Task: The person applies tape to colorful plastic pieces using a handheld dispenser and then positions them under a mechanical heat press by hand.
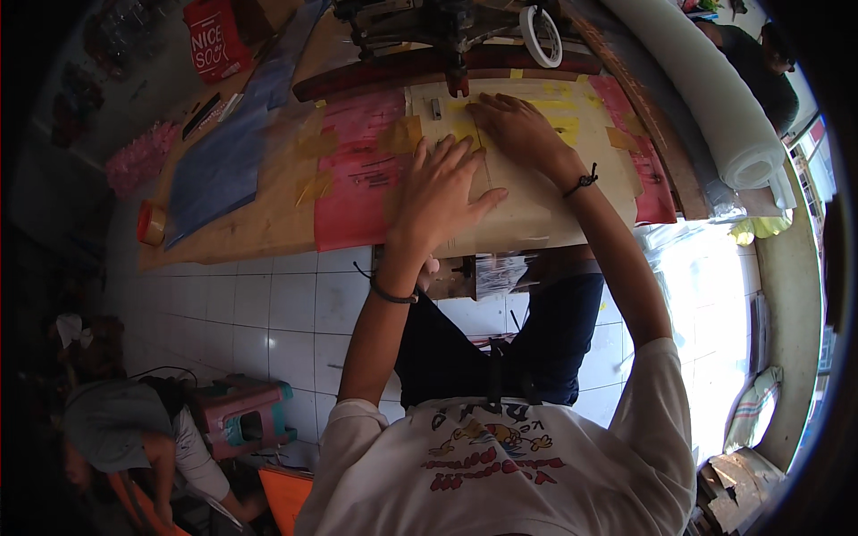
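My left hand (442, 192) lies on a tan sheet (536, 201) with its fingers spread and nothing in it. Farther forward and to the right, my right hand (523, 132) rests on the same sheet, fingers stretched out toward a thin line across it. A small metal piece (436, 108) sits on the sheet just beyond my left fingertips. Red sheeting (357, 170) with brown and yellow tape patches borders the tan sheet on the left, and another red strip (657, 192) on the right. Above the fingertips hangs the dark metal head (458, 82) of a press-like machine.
A white tape ring (539, 37) hangs on the machine. Blue plastic sheeting (219, 170) and a tape roll (151, 222) lie on the left. A white foam roll (715, 98) runs along the right. Other people (121, 420) are at lower left and upper right, near stools (241, 415).
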Demonstrator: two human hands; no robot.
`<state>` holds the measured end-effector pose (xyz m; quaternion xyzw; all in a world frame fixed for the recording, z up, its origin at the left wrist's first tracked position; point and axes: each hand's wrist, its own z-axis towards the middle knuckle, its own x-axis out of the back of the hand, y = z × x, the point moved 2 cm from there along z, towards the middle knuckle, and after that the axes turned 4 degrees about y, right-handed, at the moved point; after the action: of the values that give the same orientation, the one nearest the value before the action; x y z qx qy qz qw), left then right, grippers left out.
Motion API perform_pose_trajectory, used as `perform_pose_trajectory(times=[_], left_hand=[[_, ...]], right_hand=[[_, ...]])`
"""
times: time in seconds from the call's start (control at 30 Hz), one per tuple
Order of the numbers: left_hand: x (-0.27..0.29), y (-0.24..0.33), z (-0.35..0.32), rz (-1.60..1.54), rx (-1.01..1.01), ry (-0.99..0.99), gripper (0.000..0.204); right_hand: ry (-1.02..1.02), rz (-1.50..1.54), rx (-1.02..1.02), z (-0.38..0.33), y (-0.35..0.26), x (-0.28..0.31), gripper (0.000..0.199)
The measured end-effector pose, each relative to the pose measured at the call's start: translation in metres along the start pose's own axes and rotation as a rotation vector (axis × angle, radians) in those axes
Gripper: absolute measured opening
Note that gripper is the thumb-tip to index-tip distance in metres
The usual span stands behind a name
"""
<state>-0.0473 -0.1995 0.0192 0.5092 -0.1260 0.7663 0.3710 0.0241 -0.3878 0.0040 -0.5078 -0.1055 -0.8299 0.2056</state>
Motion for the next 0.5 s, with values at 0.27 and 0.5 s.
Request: perform_pose_trajectory(times=[0.27,0.5], left_hand=[[-0.017,-0.021,0.013,-0.037,0.035,0.086,0.062],[-0.011,-0.022,0.010,-0.182,0.124,0.147,0.048]], right_hand=[[-0.099,0.107,0.023,0.017,-0.008,-0.012,0.042],[-0.144,-0.078,0.095,0.041,-0.001,-0.033,0.035]])
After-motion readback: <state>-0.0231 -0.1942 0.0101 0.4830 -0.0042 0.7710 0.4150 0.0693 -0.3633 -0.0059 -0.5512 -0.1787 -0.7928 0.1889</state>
